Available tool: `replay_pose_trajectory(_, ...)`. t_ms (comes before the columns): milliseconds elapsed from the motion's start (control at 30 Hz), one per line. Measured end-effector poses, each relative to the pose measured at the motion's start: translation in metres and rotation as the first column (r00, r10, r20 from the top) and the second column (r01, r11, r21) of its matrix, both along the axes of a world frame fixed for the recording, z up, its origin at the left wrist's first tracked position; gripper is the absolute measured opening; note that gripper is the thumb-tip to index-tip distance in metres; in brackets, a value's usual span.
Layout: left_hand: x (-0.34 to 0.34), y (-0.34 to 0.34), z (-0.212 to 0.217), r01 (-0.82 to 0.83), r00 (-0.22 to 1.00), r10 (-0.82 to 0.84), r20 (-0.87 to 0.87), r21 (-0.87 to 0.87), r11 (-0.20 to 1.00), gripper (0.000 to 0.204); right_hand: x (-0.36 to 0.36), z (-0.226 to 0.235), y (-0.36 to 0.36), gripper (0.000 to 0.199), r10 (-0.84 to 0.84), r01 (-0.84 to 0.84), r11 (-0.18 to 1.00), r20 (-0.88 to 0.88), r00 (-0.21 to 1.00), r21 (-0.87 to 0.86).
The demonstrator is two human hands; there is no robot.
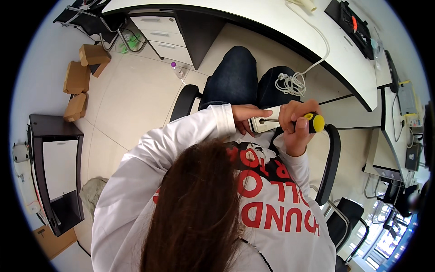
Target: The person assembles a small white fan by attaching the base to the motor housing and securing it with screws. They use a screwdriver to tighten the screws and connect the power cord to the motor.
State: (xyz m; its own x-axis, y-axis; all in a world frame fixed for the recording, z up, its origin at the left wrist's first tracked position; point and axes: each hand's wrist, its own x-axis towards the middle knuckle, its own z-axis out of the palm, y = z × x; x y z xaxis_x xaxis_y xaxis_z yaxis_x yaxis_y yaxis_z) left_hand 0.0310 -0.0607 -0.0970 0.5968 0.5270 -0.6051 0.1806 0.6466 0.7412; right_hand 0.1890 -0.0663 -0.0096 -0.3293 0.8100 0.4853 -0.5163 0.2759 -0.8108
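Above my lap, my left hand (245,115) is closed around a small white oblong plastic housing (254,126), thumb along its upper edge and fingers beneath. In its face is a dark round recess. My right hand (293,119) grips a screwdriver (316,123) with a yellow and black handle. The metal shaft points left, and its tip meets the housing at the recess. Part of the housing is hidden behind my right fingers. Looped on my right knee is a white cable (292,85), just beyond my hands; whether it joins the housing, I cannot tell.
A white desk (253,11) curves across the front, with an open black tool case (351,29) at its right. Black chair armrests (330,165) flank me. On the floor ahead stands a purple-capped bottle (177,70); cardboard boxes (77,78) lie at the left.
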Motion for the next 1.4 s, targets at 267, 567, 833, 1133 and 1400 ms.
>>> replay_pose_trajectory(267,0.001,-0.004,0.008,-0.024,1.000,0.024,-0.006,0.054,0.998,0.073,0.004,0.002,-0.007,0.038,-0.061,0.060,0.988,0.001,0.998,0.139)
replay_pose_trajectory(567,0.004,-0.006,0.007,-0.056,0.998,0.056,0.002,0.050,0.997,0.079,0.004,0.003,-0.018,0.019,-0.160,0.164,0.981,-0.047,0.986,0.104)
replay_pose_trajectory(833,0.005,-0.003,0.004,-0.022,0.999,0.024,-0.027,0.060,0.998,0.088,0.000,0.004,-0.024,0.020,-0.270,0.270,0.956,-0.018,0.963,0.114)
replay_pose_trajectory(1133,0.008,-0.006,0.008,-0.058,0.997,0.062,-0.047,0.079,0.995,0.084,0.008,0.006,-0.018,0.018,-0.143,0.140,0.985,0.030,0.989,0.098)
replay_pose_trajectory(1400,0.014,0.000,-0.016,-0.036,0.999,0.039,-0.038,0.073,0.997,0.088,0.001,0.006,-0.021,0.022,-0.242,0.226,0.960,0.082,0.967,0.167)
